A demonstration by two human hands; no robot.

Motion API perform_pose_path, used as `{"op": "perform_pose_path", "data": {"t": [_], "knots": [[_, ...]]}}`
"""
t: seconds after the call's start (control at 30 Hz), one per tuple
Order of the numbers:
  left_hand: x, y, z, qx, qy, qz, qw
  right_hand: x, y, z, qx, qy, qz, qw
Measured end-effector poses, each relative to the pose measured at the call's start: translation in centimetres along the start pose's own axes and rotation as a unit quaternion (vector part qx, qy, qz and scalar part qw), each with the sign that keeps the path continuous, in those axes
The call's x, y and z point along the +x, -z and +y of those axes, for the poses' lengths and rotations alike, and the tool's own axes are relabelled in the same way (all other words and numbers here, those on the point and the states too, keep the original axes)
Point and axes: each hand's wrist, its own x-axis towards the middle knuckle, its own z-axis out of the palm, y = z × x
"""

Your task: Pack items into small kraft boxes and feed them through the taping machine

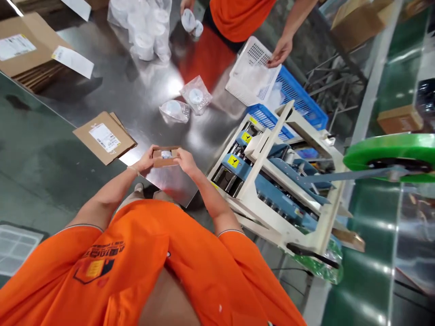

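Between my two hands is a small open cardboard box (164,162) with a whitish item (166,154) inside; its kind is too small to tell. My left hand (147,161) grips the box's left end, and my right hand (185,160) grips the right end. The box is held at the near edge of the shiny metal table (136,99). Left of it lie flat cardboard pieces (105,138) with a white label on top. Beyond the box, two bubble-wrapped round items, one nearer (174,111) and one farther (196,95), rest on the table.
A taping machine (272,181) with a green tape roll (390,156) stands on the right, before a green conveyor (367,253). Across the table, a co-worker (239,18) handles white round items near a white basket (253,72) and blue crate (302,102). Flattened cartons (30,31) are stacked far left.
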Motion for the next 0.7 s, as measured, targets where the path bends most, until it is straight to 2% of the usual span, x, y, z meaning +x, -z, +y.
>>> {"op": "perform_pose_path", "data": {"t": [0.07, 0.1, 0.2, 0.23, 0.3, 0.4, 0.47, 0.53, 0.6, 0.67, 0.7], "knots": [[0.2, 1.1, 0.7, 0.012, 0.005, -0.034, 0.999, 0.6, 0.5, -0.2, -0.038, -0.021, 0.048, 0.998], [0.3, 1.9, 1.2, 0.036, 0.007, -0.057, 0.998, 0.7, 0.7, -0.2, -0.057, -0.007, 0.046, 0.997], [-0.1, 3.4, 3.0, 0.153, -0.002, -0.081, 0.985, 0.0, 0.9, -0.2, -0.089, 0.062, -0.041, 0.993], [-0.4, 3.1, 3.6, 0.189, -0.006, -0.071, 0.979, -0.3, 0.8, -0.1, -0.093, 0.068, -0.064, 0.991], [-1.2, 1.3, 4.5, 0.279, -0.016, -0.043, 0.959, -0.9, 0.3, 0.0, -0.095, 0.060, -0.078, 0.991], [-2.6, -2.2, 5.1, 0.460, -0.016, -0.013, 0.888, -1.6, -0.7, 0.9, -0.073, 0.030, -0.057, 0.995], [-2.5, -3.5, 5.0, 0.527, -0.015, -0.014, 0.850, -2.5, -1.2, 2.4, -0.045, -0.032, -0.015, 0.998], [-0.6, -4.0, 5.0, 0.547, -0.029, -0.022, 0.836, -4.0, -1.7, 4.3, -0.031, -0.153, 0.044, 0.987], [3.5, -4.9, 5.4, 0.554, -0.054, -0.028, 0.830, -5.6, -2.3, 6.1, -0.034, -0.262, 0.078, 0.961], [8.9, -7.3, 6.5, 0.556, -0.082, -0.040, 0.826, -6.8, -3.0, 7.2, -0.048, -0.305, 0.082, 0.948], [11.8, -9.2, 7.3, 0.551, -0.096, -0.052, 0.828, -7.1, -3.2, 7.5, -0.055, -0.305, 0.078, 0.948]]}}
